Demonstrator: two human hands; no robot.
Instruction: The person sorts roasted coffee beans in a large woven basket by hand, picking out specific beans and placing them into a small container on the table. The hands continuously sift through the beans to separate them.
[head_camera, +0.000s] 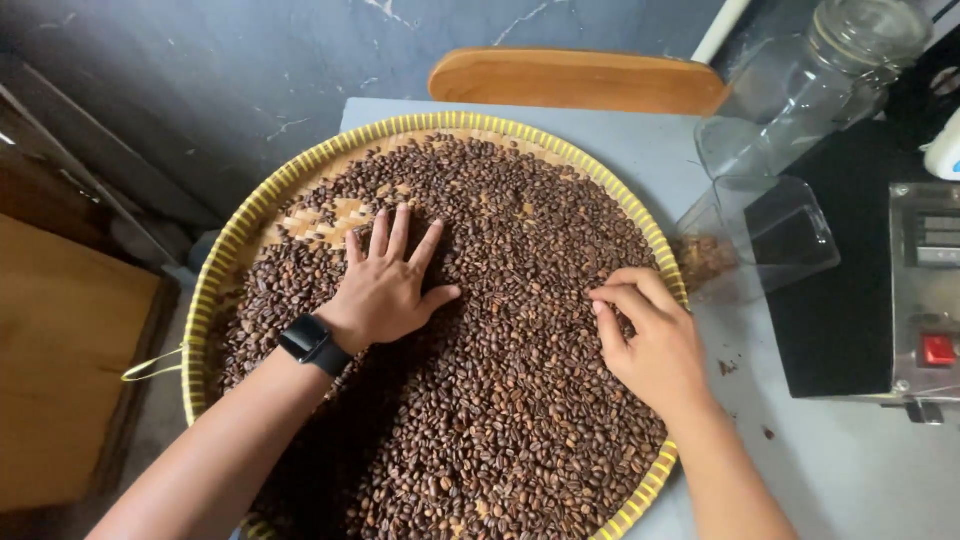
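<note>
Hundreds of roasted coffee beans (500, 330) lie spread across a round woven tray (222, 262) with a yellow rim, and both hands work in that layer. The tray sits on a pale grey table (850, 470), its left part hanging out past the table edge.

On the tray's left half, the left hand (388, 288) rests flat on the beans, fingers fanned and fully spread, gripping nothing; a black wristwatch (312, 343) sits at the wrist. Just above its fingertips a patch of bare weave shows, so the layer is thin there. Near the tray's right rim, the right hand (650, 335) curls its thumb and forefinger together at the bean surface in a narrow pinch; whether a bean is caught between them I cannot tell.

To sort well here, I judge that the flat hand should sweep lightly and slowly, thinning the beans to one layer so that each shows. The pinch should take one bean at a time, lifted straight up, without scattering neighbours over the rim. With the tray overhanging, hard downward pressure on its left side seems risky.

Just right of the tray stands a clear plastic container (770, 235) with some brownish bits inside it. Beyond it lies a glass jar (810, 90), and further right a metal machine (925, 290) with a red switch. A wooden chair back (580, 80) shows above the tray.
</note>
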